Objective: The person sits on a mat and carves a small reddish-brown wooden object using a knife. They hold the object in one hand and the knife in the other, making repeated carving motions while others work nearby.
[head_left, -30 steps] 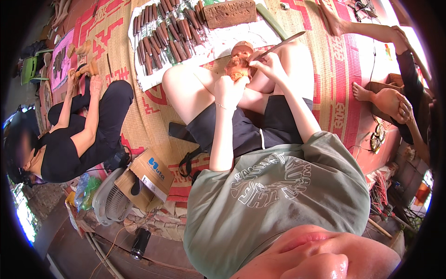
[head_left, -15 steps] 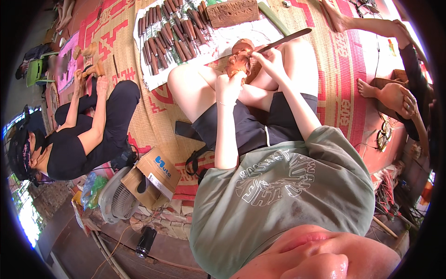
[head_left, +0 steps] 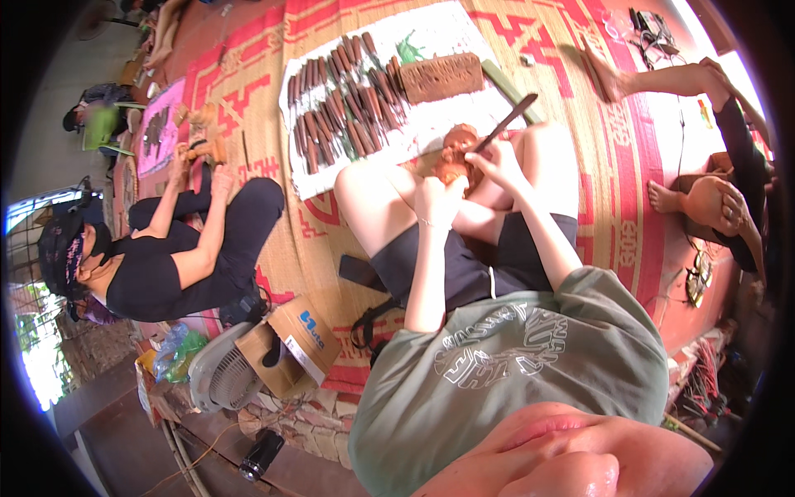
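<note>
A carved reddish-brown wooden figure [head_left: 454, 168] stands between my bent legs, its rounded top pointing away from me. My left hand [head_left: 439, 201] is closed round its near end. In my right hand [head_left: 500, 166] is a long, dark, flat tool that looks like a file [head_left: 515, 114], slanting up to the right. The file's lower end meets the figure's right side; my fingers partly hide the contact. Beyond my knees, a white cloth [head_left: 451, 25] carries rows of carving tools with brown wooden handles [head_left: 344, 103] and a carved wooden block [head_left: 441, 78].
To the left, a person in black [head_left: 149, 277] works on a wooden piece [head_left: 205, 151]. Another person's bare foot [head_left: 662, 197] is at the right. A phone [head_left: 362, 272], an open cardboard box [head_left: 286, 344] and a grey fan [head_left: 228, 377] lie to my left on and beside the patterned mat [head_left: 319, 228].
The whole view has shifted, so everything appears lower and further right. The file now slants more steeply against the figure. Both hands keep their holds.
</note>
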The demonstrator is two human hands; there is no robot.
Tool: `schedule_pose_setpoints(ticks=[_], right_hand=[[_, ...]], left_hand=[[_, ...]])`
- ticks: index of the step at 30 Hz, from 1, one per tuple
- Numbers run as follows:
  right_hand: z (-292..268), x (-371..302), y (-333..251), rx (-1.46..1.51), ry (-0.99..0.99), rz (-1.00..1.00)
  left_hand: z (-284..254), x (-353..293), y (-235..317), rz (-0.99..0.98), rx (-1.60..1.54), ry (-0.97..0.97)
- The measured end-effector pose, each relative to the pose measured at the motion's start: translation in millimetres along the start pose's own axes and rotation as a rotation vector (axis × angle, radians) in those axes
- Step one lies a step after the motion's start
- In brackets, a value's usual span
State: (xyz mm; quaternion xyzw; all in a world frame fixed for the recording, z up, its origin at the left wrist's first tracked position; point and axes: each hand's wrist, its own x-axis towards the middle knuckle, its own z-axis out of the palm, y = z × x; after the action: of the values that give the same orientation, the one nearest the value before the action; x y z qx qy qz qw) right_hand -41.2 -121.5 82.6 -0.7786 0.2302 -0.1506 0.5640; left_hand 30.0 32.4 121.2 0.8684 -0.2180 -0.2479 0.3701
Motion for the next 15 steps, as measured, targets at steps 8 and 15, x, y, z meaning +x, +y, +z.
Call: schedule_pose_setpoints(ticks=[8,15], right_hand=[[-6.0,5.1,-1.7,-0.118,0.047,0.016],[-1.7,14.7,19.1,0.147,0.336,0.032]], left_hand=[[0.4,7.2,15.3,-0.054,0.234,0.009],[-7.6,9.8,46.4,-0.134,0.23,-0.035]])
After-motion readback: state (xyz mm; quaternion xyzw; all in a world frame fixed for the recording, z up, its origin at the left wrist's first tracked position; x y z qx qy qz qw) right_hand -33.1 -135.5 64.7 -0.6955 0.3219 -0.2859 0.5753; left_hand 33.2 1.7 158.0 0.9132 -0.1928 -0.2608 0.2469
